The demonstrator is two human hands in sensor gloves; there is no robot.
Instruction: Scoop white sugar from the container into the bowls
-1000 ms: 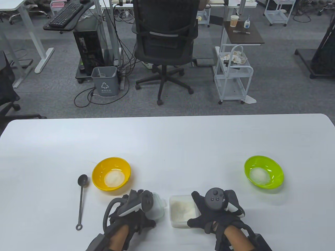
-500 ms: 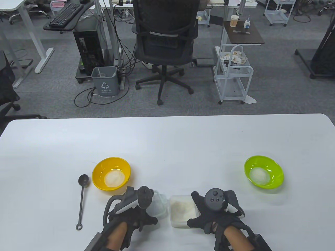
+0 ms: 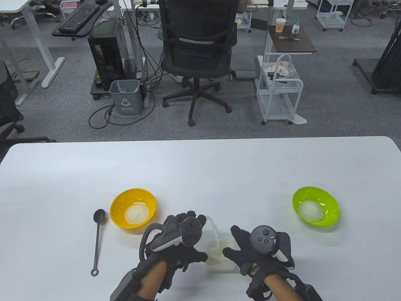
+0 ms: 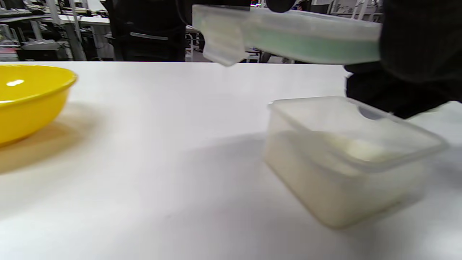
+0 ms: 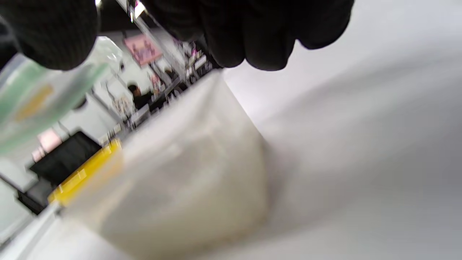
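Note:
A clear plastic sugar container stands at the table's front centre, with white sugar inside. It also shows in the left wrist view and the right wrist view. My left hand grips the container's clear lid and holds it tilted just above the container's left side; the lid shows in the left wrist view. My right hand holds the container's right side. A yellow bowl and a green bowl each hold a mound of sugar. A dark spoon lies left of the yellow bowl.
The white table stretches bare behind the bowls. An office chair, a grey bin and a white cart stand on the floor beyond the far edge.
My left hand has lifted the lid from the table beside the container and carried it right, over the container's left side. My right hand has shifted slightly on the container.

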